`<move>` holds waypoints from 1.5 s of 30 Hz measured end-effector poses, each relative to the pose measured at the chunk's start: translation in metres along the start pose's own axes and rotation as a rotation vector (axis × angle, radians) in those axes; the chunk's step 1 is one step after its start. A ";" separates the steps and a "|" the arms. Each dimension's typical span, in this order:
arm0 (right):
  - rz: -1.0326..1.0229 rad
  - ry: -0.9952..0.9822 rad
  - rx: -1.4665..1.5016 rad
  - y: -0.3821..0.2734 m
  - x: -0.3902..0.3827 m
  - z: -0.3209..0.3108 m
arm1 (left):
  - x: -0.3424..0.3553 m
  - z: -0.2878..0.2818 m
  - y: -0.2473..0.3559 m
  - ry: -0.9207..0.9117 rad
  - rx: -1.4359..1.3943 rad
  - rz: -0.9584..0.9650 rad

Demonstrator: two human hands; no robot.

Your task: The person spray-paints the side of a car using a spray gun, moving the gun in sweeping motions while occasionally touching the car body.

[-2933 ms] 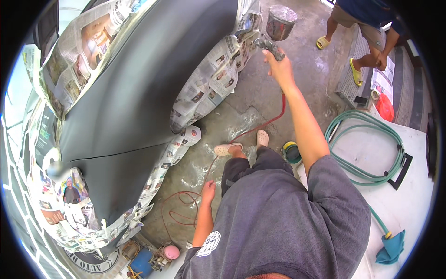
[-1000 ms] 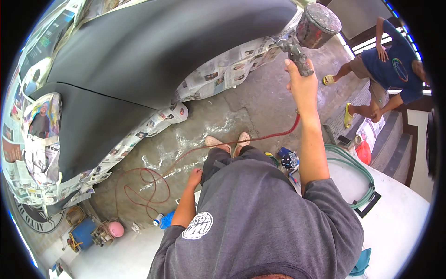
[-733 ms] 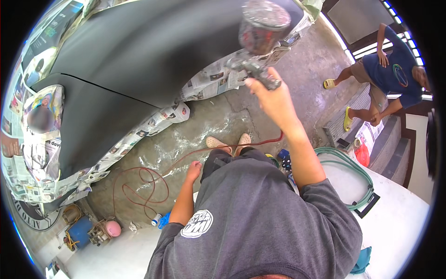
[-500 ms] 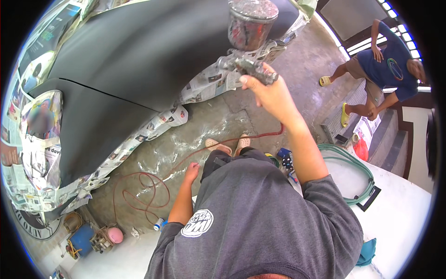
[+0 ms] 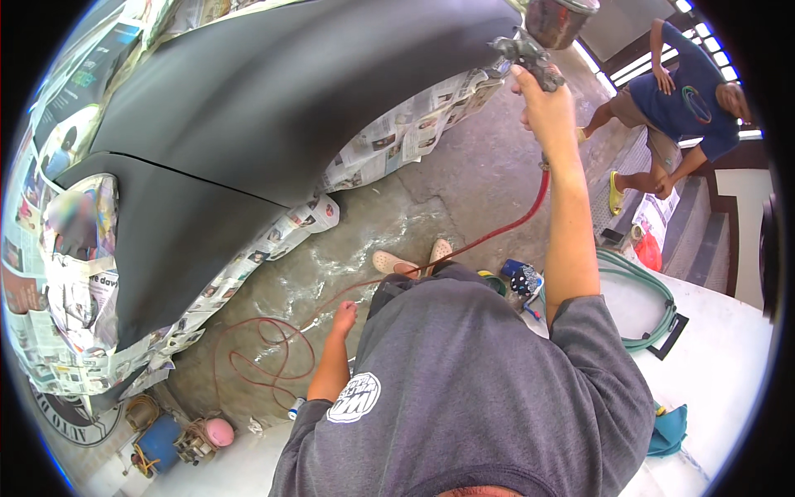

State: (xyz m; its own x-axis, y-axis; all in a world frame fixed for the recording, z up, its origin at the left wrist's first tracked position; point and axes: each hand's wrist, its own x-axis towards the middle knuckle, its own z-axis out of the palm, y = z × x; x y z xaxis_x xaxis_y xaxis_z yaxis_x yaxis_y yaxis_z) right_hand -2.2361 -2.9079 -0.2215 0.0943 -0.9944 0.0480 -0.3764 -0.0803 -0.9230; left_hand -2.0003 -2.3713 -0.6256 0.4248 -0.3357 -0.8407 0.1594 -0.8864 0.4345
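Note:
My right hand (image 5: 548,116) is raised at the upper right, wrapped round the grip of a paint spray gun (image 5: 532,60). A dark, paint-stained cup (image 5: 560,21) sits on top of the gun, cut off by the picture's edge. From below the grip a red hose (image 5: 530,214) curves down past my feet. The gun is close to the far right end of a matte black car body panel (image 5: 224,91), apart from it. Low at my side, my left hand (image 5: 345,316) hangs with its fingers curled in, nothing visible in them.
Newspaper masking (image 5: 397,132) borders the panel. The red hose lies coiled on the concrete floor (image 5: 472,166). Another person (image 5: 687,99) sits on steps (image 5: 696,236) at the right. A green hose (image 5: 654,294) lies behind me; a blue tank (image 5: 156,439) stands lower left.
My right hand has carried the spray gun right and farther away, to the panel's far end. The red hose has been drawn up with it. My left hand stays low and curled.

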 end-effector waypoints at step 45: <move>0.058 -0.041 -0.026 -0.012 0.145 0.005 | -0.025 0.007 0.027 -0.006 0.104 0.098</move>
State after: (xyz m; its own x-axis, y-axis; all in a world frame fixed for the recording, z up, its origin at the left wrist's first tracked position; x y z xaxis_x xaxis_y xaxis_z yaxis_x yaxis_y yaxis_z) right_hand -2.2131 -3.0504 -0.2055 0.1089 -0.9938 -0.0216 -0.4065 -0.0247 -0.9133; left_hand -2.0129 -2.3887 -0.5947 0.4283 -0.4236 -0.7982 0.0245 -0.8776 0.4788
